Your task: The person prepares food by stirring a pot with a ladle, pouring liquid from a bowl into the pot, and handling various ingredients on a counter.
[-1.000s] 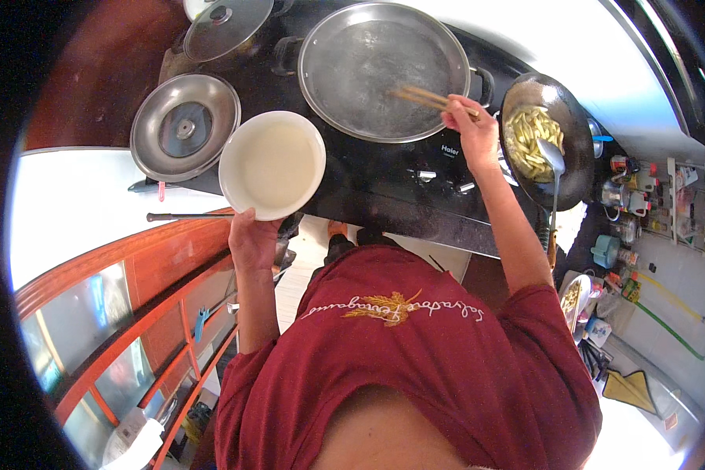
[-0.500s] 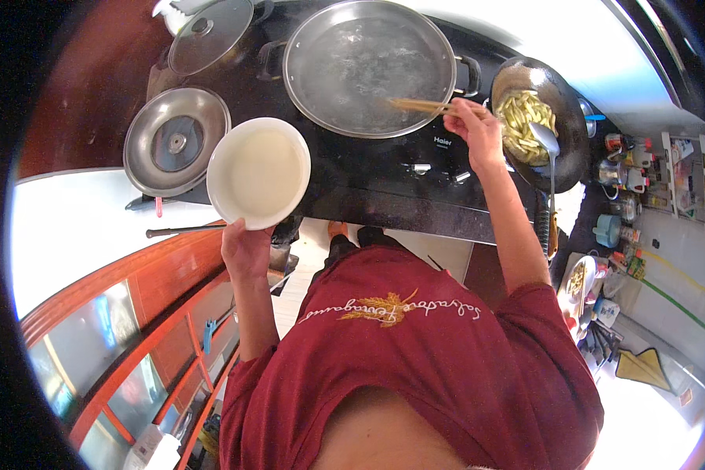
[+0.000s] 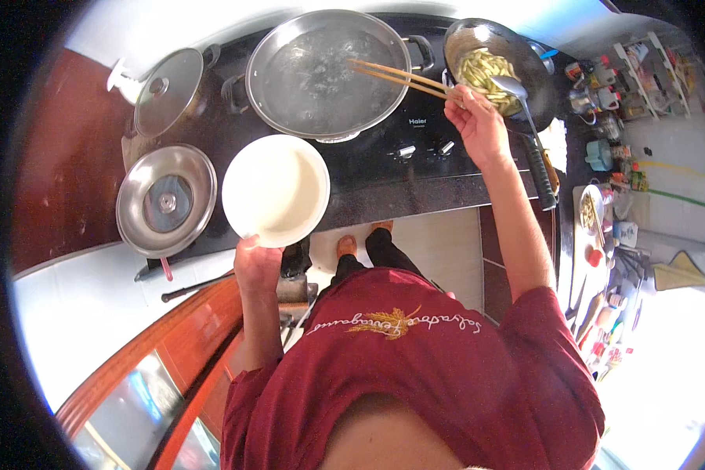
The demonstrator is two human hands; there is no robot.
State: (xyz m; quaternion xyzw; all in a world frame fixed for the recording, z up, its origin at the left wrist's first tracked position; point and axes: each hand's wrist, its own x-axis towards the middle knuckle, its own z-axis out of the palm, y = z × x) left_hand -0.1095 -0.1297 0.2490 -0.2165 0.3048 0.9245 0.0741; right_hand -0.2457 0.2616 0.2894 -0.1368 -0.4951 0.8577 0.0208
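My left hand (image 3: 258, 262) grips the near rim of a white bowl (image 3: 239, 184), which is in front of a wide steel pot (image 3: 265, 100). The bowl's inside looks plain and pale; whether a thin liquid lies in it I cannot tell. Bubbling, steaming water (image 3: 321, 78) fills the pot. In my right hand (image 3: 478, 125) is a pair of wooden chopsticks (image 3: 403, 77), slightly spread, their tips over the middle of the water. Beyond that hand a dark wok (image 3: 544, 90) holds sliced green vegetables (image 3: 482, 70), with a metal spatula (image 3: 513, 88) resting in it.
At the left on the black stove (image 3: 352, 168) are a glass-lidded pot (image 3: 164, 94) and a steel lid (image 3: 137, 180) with a glass centre. Jars and bottles (image 3: 599, 102) line the right counter, near a white plate of food (image 3: 587, 200). A wooden cabinet (image 3: 180, 337) stands lower left.
The chopsticks have spread apart and their tips have moved farther over the pot's middle. The bowl has come closer to the pot. My view has shifted too.
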